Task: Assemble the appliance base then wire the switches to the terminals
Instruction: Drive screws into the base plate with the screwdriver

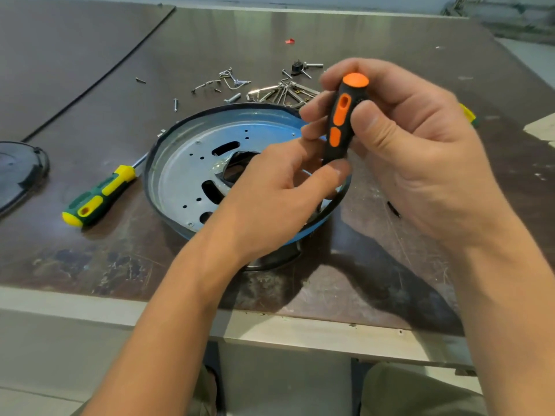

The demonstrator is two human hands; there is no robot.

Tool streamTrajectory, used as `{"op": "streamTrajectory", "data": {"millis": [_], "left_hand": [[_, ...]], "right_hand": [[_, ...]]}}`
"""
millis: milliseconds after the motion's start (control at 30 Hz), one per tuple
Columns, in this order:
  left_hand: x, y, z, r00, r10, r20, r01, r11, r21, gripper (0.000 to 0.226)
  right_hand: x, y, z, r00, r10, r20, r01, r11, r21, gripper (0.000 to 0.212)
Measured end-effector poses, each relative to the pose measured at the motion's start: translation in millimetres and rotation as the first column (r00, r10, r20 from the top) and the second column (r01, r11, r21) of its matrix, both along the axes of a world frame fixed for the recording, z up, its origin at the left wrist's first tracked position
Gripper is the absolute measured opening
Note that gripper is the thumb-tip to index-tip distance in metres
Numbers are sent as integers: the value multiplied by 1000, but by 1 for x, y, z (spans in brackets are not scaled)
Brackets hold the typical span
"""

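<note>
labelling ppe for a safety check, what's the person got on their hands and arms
Nothing is worn on either. The left hand and the right hand are bare: no gloves, rings or tape. The left forearm and the right forearm are uncovered down to the bottom edge of the picture, with no sleeve, cuff, watch or wristband in view.

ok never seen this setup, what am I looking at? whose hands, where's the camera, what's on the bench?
No robot: a person's bare hands, filmed by one wide-angle head-worn camera looking down. The right hand grips an orange-and-black screwdriver by its handle; the left hand pinches its lower end, tip hidden. Under them on the table sits a round metal base plate with holes and slots. A green-and-yellow screwdriver lies left of it, loose screws and metal parts behind it, a dark round part at the far left.
</note>
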State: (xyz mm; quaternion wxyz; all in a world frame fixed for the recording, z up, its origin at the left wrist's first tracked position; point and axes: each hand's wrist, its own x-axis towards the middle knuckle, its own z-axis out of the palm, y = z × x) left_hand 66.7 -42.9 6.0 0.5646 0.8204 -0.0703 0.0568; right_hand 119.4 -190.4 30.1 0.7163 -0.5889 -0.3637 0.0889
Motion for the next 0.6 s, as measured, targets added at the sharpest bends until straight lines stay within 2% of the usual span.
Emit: {"op": "streamTrajectory", "data": {"millis": [100,300,433,500,600], "left_hand": [[1,1,-1,1000,-4,4,4,1000,14,25],[0,2,0,999,-40,1,40,999,5,21],[0,2,1,999,-43,19,42,998,51,19],[1,2,0,999,-31,16,30,998,63,19],[1,3,-2,1000,-12,7,11,998,58,19]], "right_hand": [[2,2,1,999,-10,44,12,999,-34,24],[2,12,1,934,-271,232,293,954,-66,24],[5,12,-2,887,-398,233,414,910,-24,33],[6,10,-4,903,-373,215,390,920,-42,30],[5,7,-8,977,-193,92,195,981,-14,24]]}}
